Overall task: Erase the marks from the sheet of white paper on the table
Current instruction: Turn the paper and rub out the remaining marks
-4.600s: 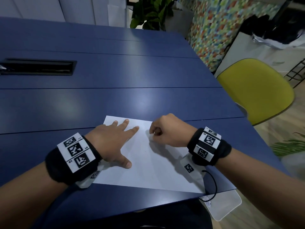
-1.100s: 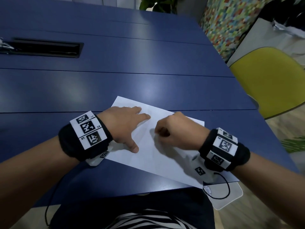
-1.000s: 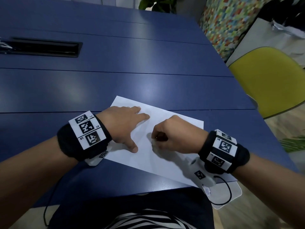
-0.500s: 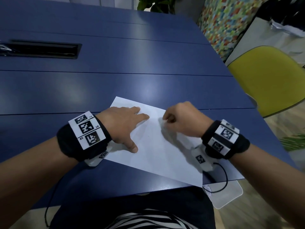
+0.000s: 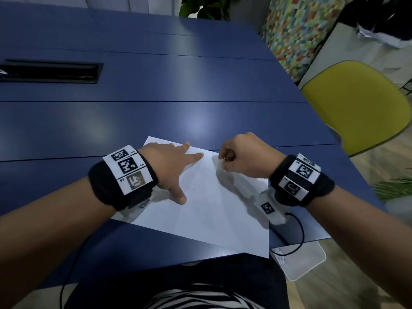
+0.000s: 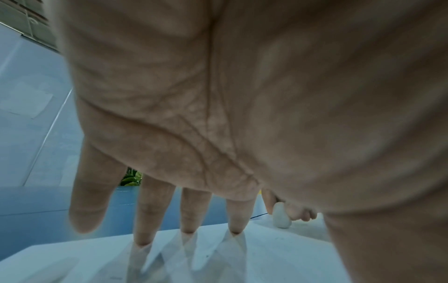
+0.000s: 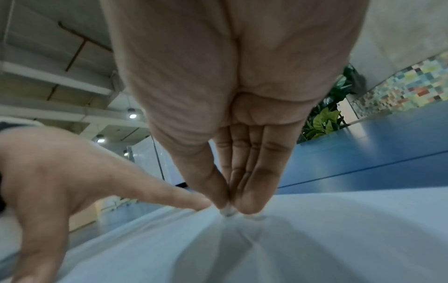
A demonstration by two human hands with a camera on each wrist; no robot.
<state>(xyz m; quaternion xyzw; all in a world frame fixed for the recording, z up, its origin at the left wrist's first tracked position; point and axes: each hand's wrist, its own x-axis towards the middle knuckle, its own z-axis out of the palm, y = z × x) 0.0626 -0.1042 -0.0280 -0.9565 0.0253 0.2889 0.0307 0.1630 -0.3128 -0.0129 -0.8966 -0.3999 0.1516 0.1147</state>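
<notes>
— Head view status: where is the flat white paper sheet (image 5: pixel 214 210)?
— On the blue tabletop (image 5: pixel 156 121), 6 o'clock. Left hand (image 5: pixel 171 168) presses it, fingers spread flat; right hand (image 5: pixel 243 159) pinches a small white eraser (image 6: pixel 281 218) against the sheet's 12 o'clock edge.

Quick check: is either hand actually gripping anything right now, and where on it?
The right hand pinches a small white eraser by its upper end, its lower tip on the paper. The left hand grips nothing; it presses flat on the sheet.

My desk (image 5: pixel 156 121) is dark blue, made of long panels with thin seams between them; a black slot (image 5: pixel 49 72) is sunk into its far left; a white paper (image 5: pixel 214 210) lies flat near its front edge.
</notes>
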